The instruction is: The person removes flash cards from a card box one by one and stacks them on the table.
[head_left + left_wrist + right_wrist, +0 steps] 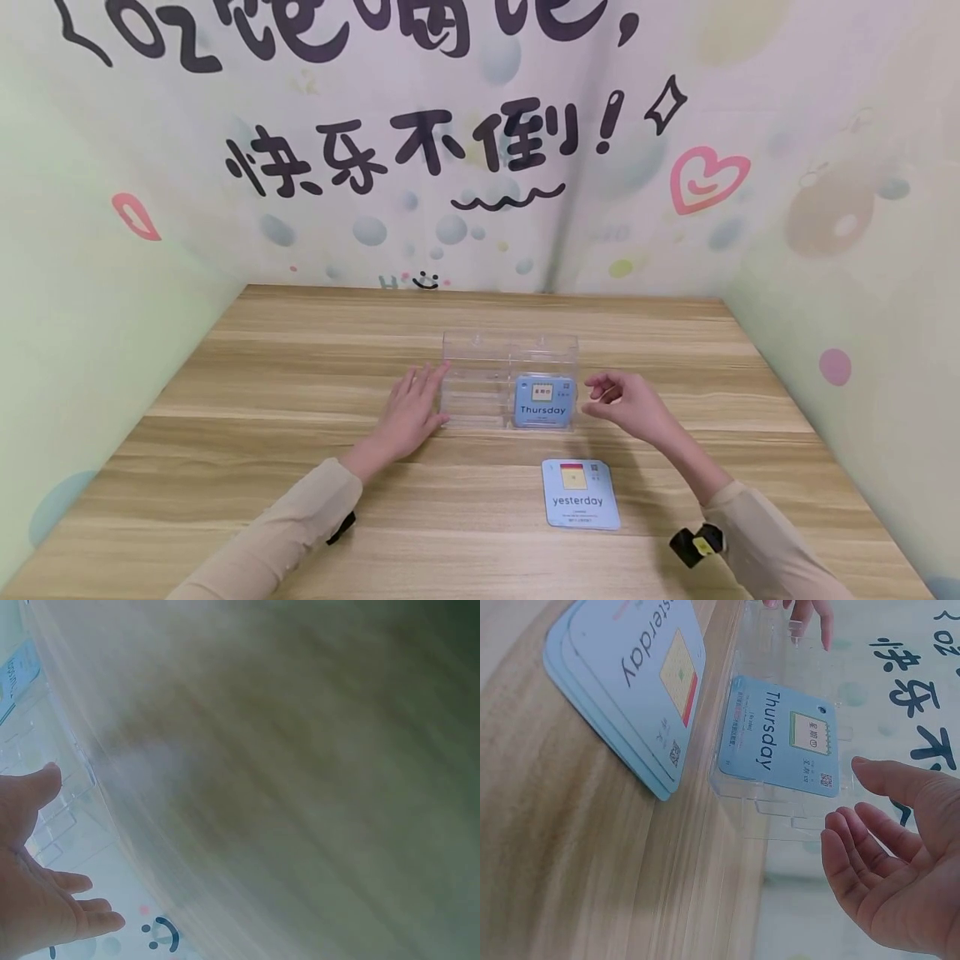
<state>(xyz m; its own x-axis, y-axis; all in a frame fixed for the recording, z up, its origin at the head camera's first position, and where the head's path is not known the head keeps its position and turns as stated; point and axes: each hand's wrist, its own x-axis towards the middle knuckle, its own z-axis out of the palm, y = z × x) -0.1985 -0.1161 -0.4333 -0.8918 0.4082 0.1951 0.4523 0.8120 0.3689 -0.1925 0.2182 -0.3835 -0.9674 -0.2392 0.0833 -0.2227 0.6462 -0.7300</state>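
A clear plastic two-bay card holder [474, 392] stands on the wooden table. In its right bay a blue card reading "Thursday" [543, 410] stands upright, facing me. My left hand [411, 408] is at the holder's left side with fingers extended, its tips at the edge. Beside the right side, my right hand [628, 407] has loosely bent fingers and a gap between thumb and fingertips, with nothing in it. The right wrist view shows that hand close to the Thursday card [780, 735] but apart from it. Nearer me lies a small stack of blue cards topped by "yesterday" [580, 500].
The wood-grain table [300, 467] runs back to a white cloth wall [337, 242] printed with black characters and bubbles. Pale side panels bound the table left and right. Black bands [696, 546] are on both wrists, over beige sleeves.
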